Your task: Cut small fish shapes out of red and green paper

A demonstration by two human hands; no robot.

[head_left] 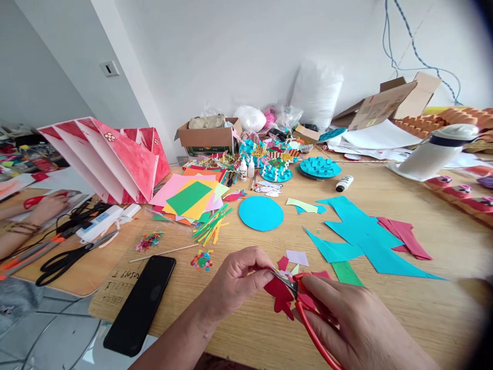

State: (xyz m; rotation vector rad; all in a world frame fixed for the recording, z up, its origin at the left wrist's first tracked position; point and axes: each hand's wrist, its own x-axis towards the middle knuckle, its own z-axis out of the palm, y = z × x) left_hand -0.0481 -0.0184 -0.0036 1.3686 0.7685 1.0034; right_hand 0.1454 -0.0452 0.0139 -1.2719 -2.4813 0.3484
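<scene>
My left hand (246,277) pinches a piece of dark red paper (278,294) near the front edge of the table. The lower edge of the paper is cut into a lobed outline. In my right hand (346,313) is a pair of scissors (314,329) with red handles, its blades lying at the paper beside my left fingertips. How far the blades are apart I cannot tell. Small scraps of red and a lilac paper scrap (297,257) lie just beyond the hands. A blue paper circle (261,213) rests farther back.
Blue paper offcuts (356,231) spread to the right. A black phone (140,306) lies at the front left, near black scissors (71,259). Coloured sheets (188,198), glue bottles (243,169) and a white jug (433,154) stand farther back. Another person's hand (50,208) is at far left.
</scene>
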